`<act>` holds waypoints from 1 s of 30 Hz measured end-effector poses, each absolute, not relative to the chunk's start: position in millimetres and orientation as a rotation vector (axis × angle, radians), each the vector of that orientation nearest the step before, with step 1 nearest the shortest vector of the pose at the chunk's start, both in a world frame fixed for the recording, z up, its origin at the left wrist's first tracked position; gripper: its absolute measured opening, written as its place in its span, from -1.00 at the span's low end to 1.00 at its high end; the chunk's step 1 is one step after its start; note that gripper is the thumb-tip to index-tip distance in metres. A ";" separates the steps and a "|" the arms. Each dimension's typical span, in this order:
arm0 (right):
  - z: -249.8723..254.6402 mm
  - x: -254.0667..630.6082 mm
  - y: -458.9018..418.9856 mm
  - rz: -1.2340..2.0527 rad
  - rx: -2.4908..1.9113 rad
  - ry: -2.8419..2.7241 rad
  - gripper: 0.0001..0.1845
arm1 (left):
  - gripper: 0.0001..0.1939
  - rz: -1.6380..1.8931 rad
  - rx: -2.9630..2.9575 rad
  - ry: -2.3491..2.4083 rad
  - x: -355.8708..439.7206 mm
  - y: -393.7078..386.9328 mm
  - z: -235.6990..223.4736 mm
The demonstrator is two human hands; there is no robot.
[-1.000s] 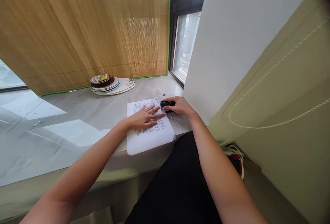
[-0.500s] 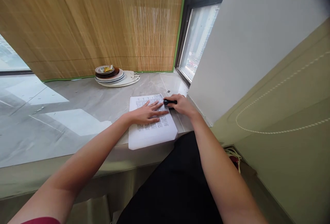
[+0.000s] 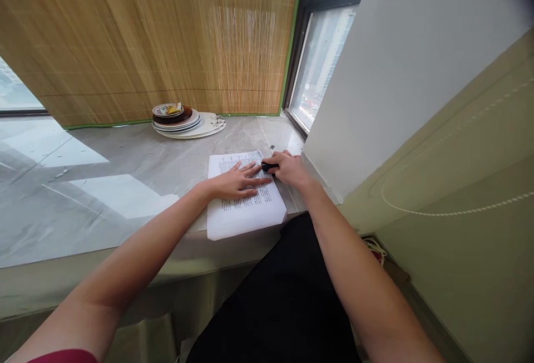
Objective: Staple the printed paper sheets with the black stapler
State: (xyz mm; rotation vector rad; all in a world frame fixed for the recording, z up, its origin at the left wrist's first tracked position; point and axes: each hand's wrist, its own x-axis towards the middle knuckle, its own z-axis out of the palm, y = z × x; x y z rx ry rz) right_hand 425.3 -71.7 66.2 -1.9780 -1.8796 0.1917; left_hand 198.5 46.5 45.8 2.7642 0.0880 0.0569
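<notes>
Printed white paper (image 3: pixel 242 221) lies on the grey stone sill, its near edge jutting a little past the front. Flat across the print, my left hand (image 3: pixel 240 182) spreads its fingers and presses the paper down. My right hand (image 3: pixel 290 169) is closed around a black stapler (image 3: pixel 269 167) at the paper's upper right edge. The stapler's head overlaps the paper edge, close to my left fingertips. Most of its body is hidden under my right hand.
A stack of plates (image 3: pixel 177 121) stands at the back of the stone sill (image 3: pixel 137 154), by a bamboo blind (image 3: pixel 167 34). To the right are a window (image 3: pixel 321 62) and a white wall (image 3: pixel 371 73). A beaded cord (image 3: pixel 438 214) hangs farther right.
My right hand and the stapler have shifted slightly left, and the stapler's top looks lower. My left hand stays flat on the paper.
</notes>
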 end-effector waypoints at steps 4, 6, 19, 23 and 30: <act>65.6 419.2 -69.0 0.063 -2.005 -2.013 -0.62 | -0.41 0.073 2.770 0.077 198.2 48.2 43.9; 64.8 417.0 -70.4 0.025 -2.017 -2.047 -0.63 | -0.41 0.069 2.779 0.077 197.6 48.2 44.2; 85.2 424.5 -86.2 -0.324 -2.068 -1.294 -0.57 | -0.56 0.610 2.714 0.288 194.5 69.2 47.4; 94.5 347.3 -64.3 -0.054 -1.897 -1.505 -0.70 | -0.66 1.242 2.348 0.734 181.2 102.4 50.5; 66.4 286.5 -41.8 0.257 -1.876 -1.641 -0.79 | -0.73 1.433 1.882 1.066 161.9 134.1 40.5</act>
